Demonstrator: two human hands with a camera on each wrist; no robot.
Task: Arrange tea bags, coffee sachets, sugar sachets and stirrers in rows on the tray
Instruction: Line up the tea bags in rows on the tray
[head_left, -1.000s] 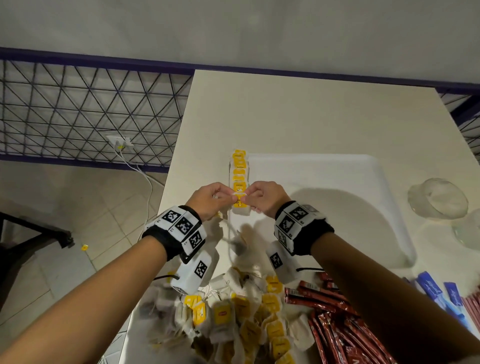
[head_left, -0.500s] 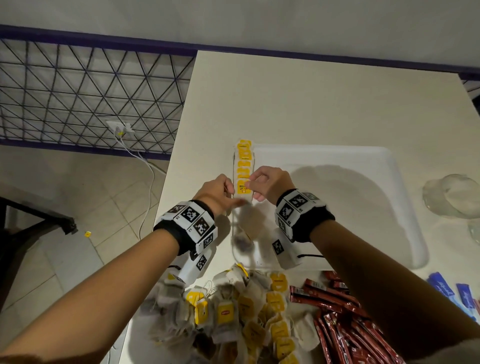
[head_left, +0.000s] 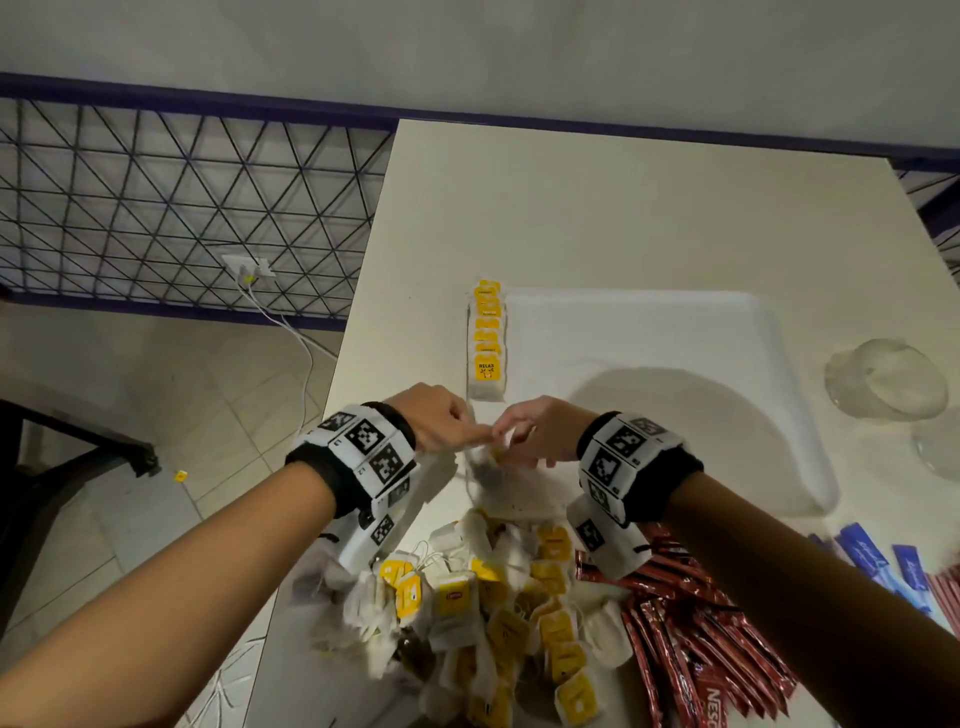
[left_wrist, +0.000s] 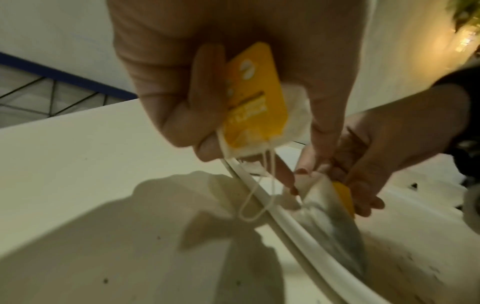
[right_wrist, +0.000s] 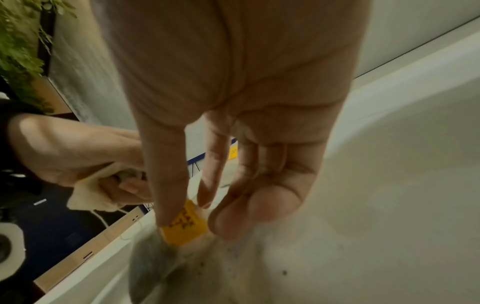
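A row of tea bags (head_left: 487, 343) lies along the tray's (head_left: 675, 332) left edge; loose tea bags (head_left: 498, 613) pile before it, coffee sachets (head_left: 691, 639) right of them.

A short row of white tea bags with yellow tags (head_left: 487, 343) lies along the left edge of the white plastic tray (head_left: 727, 332). Just below it, the left hand (head_left: 436, 418) and right hand (head_left: 540, 428) meet fingertip to fingertip over a blurred tea bag. Near the wrists a loose heap of yellow-tagged tea bags (head_left: 498, 623) lies beside red coffee sachets (head_left: 691, 639).
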